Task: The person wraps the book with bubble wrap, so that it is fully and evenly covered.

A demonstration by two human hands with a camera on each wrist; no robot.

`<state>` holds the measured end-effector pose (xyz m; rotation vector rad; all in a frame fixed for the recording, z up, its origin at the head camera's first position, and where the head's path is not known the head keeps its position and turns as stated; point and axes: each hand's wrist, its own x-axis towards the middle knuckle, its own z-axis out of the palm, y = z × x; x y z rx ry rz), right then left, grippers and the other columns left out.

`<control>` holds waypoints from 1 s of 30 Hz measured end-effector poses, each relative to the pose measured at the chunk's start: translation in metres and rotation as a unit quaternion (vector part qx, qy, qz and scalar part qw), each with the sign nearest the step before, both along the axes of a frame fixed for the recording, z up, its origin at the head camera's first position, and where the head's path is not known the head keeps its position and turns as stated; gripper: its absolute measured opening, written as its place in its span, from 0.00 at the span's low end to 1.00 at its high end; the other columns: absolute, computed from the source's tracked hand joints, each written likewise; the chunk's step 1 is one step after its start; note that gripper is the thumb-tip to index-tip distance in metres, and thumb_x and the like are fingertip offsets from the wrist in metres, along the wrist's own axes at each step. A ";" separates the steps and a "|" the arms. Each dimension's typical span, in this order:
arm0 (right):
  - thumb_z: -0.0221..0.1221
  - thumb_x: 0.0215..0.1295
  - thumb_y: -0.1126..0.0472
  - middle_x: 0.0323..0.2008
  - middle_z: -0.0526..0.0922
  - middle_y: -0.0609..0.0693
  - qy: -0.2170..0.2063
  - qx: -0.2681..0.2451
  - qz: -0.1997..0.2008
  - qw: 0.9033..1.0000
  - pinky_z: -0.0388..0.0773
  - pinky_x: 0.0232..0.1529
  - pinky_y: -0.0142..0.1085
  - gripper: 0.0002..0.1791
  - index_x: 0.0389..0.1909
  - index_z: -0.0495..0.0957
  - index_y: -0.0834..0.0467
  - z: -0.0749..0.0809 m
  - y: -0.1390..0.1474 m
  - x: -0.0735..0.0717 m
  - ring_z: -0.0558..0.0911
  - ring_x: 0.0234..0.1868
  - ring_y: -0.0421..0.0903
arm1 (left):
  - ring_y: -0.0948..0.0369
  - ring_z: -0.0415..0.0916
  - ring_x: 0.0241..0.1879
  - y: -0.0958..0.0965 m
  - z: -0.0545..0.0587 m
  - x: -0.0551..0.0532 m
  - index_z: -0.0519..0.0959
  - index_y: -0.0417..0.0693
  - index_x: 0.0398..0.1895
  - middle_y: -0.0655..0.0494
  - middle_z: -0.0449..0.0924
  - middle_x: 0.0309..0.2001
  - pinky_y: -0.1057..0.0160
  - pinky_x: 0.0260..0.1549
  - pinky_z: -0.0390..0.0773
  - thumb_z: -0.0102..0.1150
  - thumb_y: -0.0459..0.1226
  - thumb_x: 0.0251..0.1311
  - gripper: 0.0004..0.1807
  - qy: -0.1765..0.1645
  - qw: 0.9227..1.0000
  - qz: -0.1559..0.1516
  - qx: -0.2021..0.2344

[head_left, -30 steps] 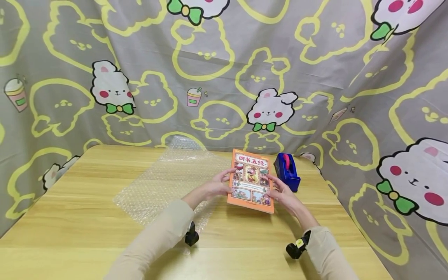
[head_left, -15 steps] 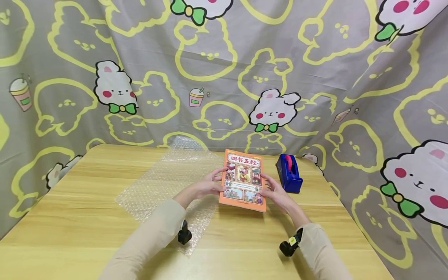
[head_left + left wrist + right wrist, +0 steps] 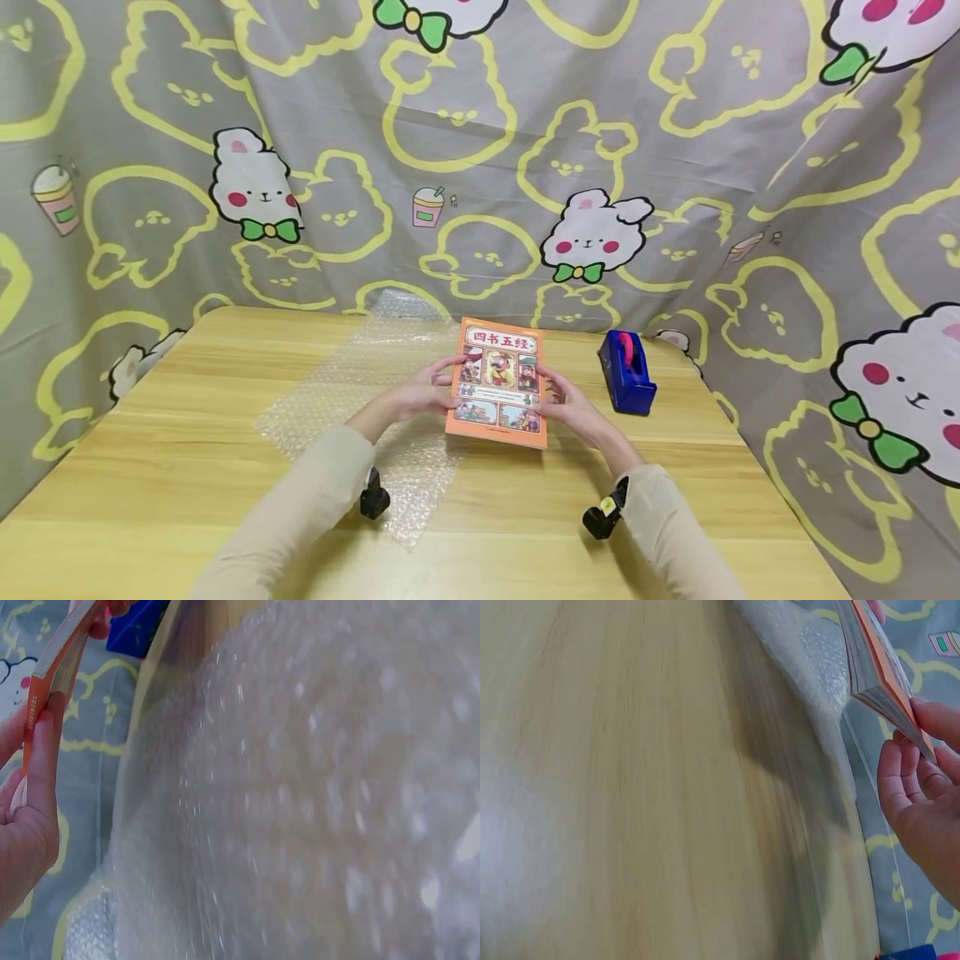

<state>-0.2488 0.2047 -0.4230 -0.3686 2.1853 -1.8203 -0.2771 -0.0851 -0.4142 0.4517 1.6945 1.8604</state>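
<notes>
An orange paperback book (image 3: 498, 385) with cartoon panels on its cover is held up over the table, cover toward me. My left hand (image 3: 415, 395) grips its left edge, the thumb on the front, and my right hand (image 3: 568, 406) grips the right edge. The left wrist view shows the spine of the book (image 3: 39, 712) between thumb and fingers. From the right wrist, the page edges of the book (image 3: 877, 690) are visible, pinched by the right hand (image 3: 930, 795). Below and left of the book lies a flat sheet of bubble wrap (image 3: 337, 387), partly hidden by the left arm.
A blue tape dispenser (image 3: 628, 375) with a pink core stands at the right back of the wooden table (image 3: 172, 467). Behind the table hangs a grey patterned curtain (image 3: 480, 167), which also runs along the right side. The bubble wrap reaches the table's back edge.
Both hands have carried the book leftward, from beside the tape dispenser to partly over the bubble wrap's right side. The grip looks the same. The head view has shifted slightly.
</notes>
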 end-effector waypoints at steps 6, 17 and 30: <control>0.56 0.58 0.71 0.57 0.60 0.63 0.008 0.014 0.019 1.000 0.76 0.44 0.35 0.41 0.70 0.47 0.60 0.000 -0.014 -0.007 0.73 0.39 0.42 | 0.58 0.78 0.35 -0.016 -0.001 0.003 0.48 0.52 0.71 0.32 0.52 0.65 0.61 0.37 0.80 0.51 0.18 0.51 0.45 0.002 1.000 0.020 -0.018; 0.57 0.57 0.70 0.50 0.68 0.61 0.024 0.043 0.043 0.998 0.76 0.41 0.34 0.41 0.69 0.49 0.60 -0.002 -0.043 -0.021 0.75 0.38 0.43 | 0.57 0.78 0.36 -0.044 -0.006 0.003 0.47 0.49 0.71 0.31 0.54 0.64 0.56 0.40 0.80 0.53 0.19 0.50 0.45 0.009 0.998 0.052 -0.038; 0.59 0.54 0.69 0.51 0.70 0.63 0.044 0.071 0.071 0.994 0.76 0.43 0.35 0.41 0.68 0.51 0.61 -0.001 -0.075 -0.033 0.75 0.42 0.47 | 0.56 0.79 0.38 -0.075 -0.010 0.004 0.43 0.47 0.71 0.29 0.55 0.63 0.55 0.43 0.78 0.51 0.17 0.50 0.47 -0.004 0.997 0.070 -0.038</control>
